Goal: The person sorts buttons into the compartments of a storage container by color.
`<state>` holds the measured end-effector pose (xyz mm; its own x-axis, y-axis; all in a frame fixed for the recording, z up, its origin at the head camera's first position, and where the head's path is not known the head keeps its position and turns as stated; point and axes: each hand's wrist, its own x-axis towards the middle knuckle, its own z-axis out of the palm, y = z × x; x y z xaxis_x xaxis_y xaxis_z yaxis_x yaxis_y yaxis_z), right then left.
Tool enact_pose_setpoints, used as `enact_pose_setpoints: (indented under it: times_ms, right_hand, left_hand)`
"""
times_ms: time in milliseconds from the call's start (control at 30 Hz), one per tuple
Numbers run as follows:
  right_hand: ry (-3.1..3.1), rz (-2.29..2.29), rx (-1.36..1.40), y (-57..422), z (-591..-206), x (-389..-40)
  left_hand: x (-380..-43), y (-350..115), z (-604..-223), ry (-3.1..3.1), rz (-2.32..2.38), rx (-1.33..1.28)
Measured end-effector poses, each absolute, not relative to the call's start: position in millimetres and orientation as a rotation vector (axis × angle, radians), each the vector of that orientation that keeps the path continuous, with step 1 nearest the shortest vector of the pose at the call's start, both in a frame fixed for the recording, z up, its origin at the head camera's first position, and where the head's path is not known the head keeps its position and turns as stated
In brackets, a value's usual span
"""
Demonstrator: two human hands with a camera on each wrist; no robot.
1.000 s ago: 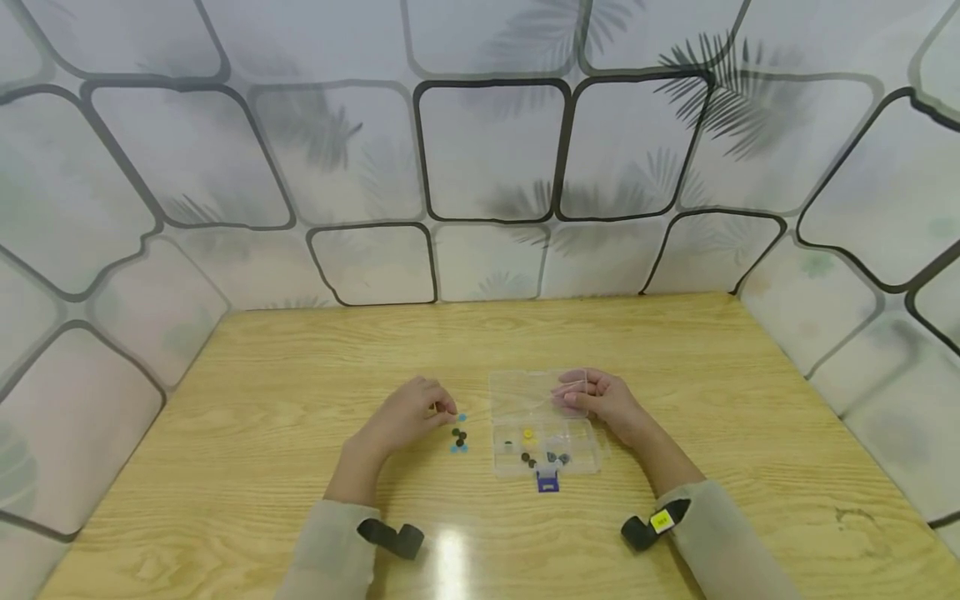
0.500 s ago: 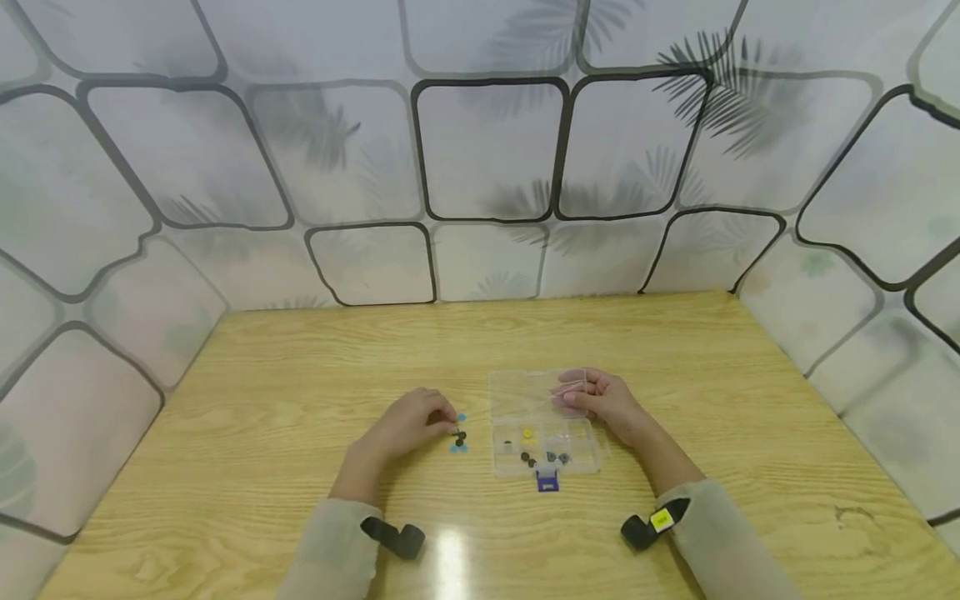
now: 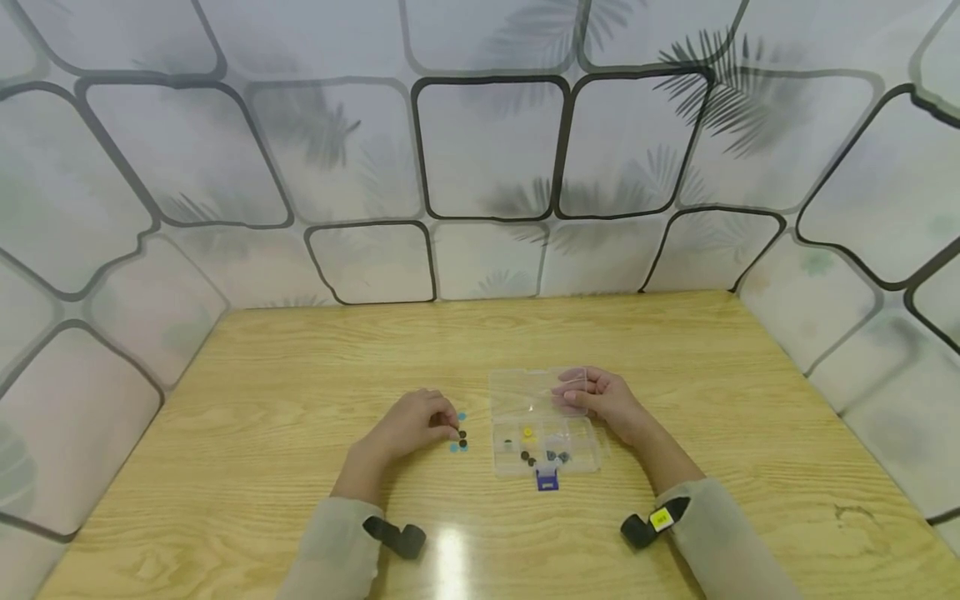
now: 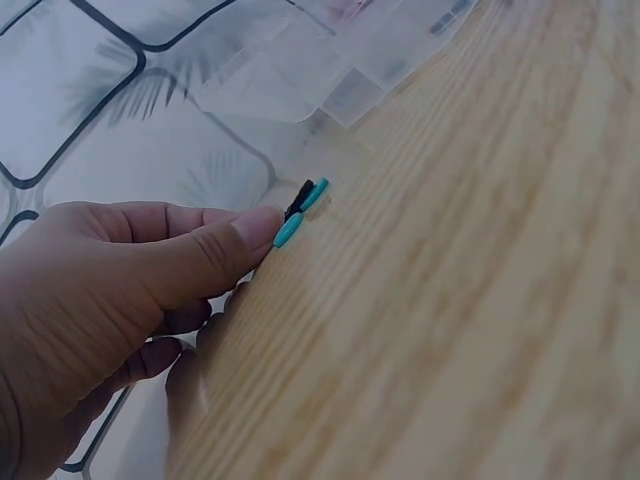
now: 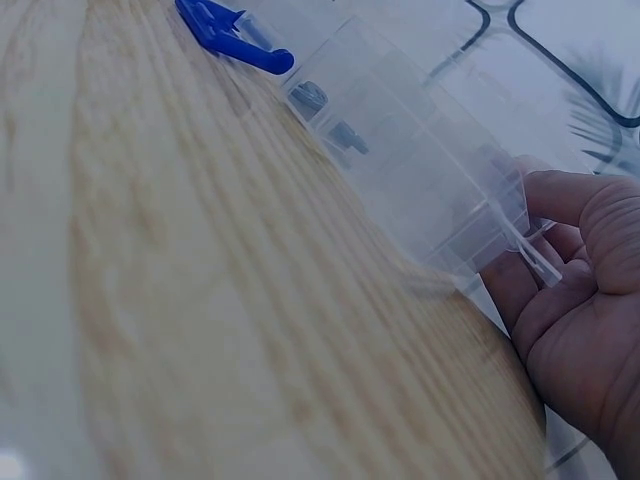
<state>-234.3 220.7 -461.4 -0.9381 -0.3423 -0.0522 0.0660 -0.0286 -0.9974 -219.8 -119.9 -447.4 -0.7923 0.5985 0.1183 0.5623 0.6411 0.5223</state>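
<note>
My left hand (image 3: 411,423) is at a small group of buttons left of the box, its thumb and index fingertips together over a dark button they mostly hide. Two other dark buttons (image 3: 462,443) and several blue buttons (image 3: 453,448) lie beside the fingertips. In the left wrist view, a teal button (image 4: 288,230) lies right by the thumb tip. My right hand (image 3: 604,402) holds the raised lid (image 3: 525,392) of a clear compartment box (image 3: 502,463), thumb in front and fingers seen through the plastic. Inside sit a yellow button (image 3: 528,432) and several dark ones (image 3: 552,457).
A blue-purple latch (image 3: 547,480) juts from the box's front edge. The wooden table (image 3: 300,358) extends on all sides, with patterned walls (image 3: 487,150) behind and at both sides. Black wrist cameras (image 3: 405,542) sit on the cuffs.
My left hand has moved slightly toward me and right, from above the buttons onto a dark one, which its fingertips now cover. My right hand and the box have stayed put.
</note>
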Motion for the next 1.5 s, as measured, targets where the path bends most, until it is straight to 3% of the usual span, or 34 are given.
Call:
enact_pose_setpoints:
  times_ms: [633, 1133, 1500]
  right_hand:
    - [1.959, -2.050, -0.281, 220.7, -462.9, -233.9]
    - [1.976, -2.032, -0.296, 221.0, -461.8, -233.7]
    - [1.985, -2.030, -0.326, 222.0, -462.5, -234.2]
  left_hand:
    - [-216.9, -115.4, -445.3, 2.900, 0.739, 0.851]
    - [-209.6, -94.0, -421.7, 3.057, 0.564, 1.172]
    - [-206.9, -74.4, -431.1, 3.130, 0.366, 1.494]
